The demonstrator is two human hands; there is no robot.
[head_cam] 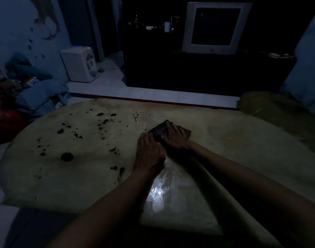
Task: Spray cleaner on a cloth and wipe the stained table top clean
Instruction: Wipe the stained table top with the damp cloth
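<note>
Both forearms reach forward over the pale table top (224, 140) in a dim room. The right hand (174, 136) lies palm down, fingers spread flat, pressing on a dark folded cloth (159, 132) that sits on the table a little right of centre. The left hand (149, 153) rests just beside it, palm down with fingers extended, its fingertips touching the cloth's near left edge. Neither hand is closed around anything. Dark stains (66, 156) are scattered over the left half of the table, well apart from the cloth. A wet, shiny patch (158, 194) shows between the forearms. An old monitor (215, 27) stands on a dark cabinet (198, 74) beyond.
</note>
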